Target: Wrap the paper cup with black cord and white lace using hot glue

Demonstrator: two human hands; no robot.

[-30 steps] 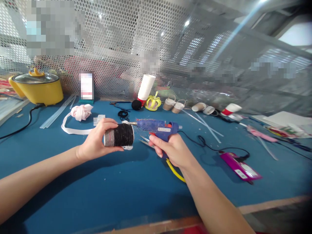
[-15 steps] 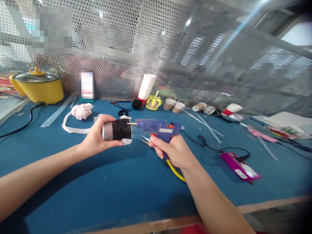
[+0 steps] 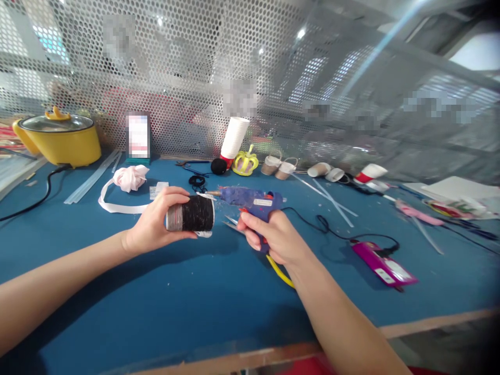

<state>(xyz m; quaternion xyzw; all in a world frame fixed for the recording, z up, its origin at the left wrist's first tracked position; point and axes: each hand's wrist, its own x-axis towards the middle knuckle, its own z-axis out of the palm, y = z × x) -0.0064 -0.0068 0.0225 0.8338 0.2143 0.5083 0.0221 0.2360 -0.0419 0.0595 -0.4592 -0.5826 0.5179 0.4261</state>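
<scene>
Two hands show, one left hand and one right hand, along with one black-wrapped roll and one blue glue gun. The tabletop carries one yellow pot at its far left corner. Along its far edge are one pink ribbon bundle, one stack of white cups, one yellow crown, two handled cup baskets and perhaps three loose cups, and there is one magenta box toward the right edge
</scene>
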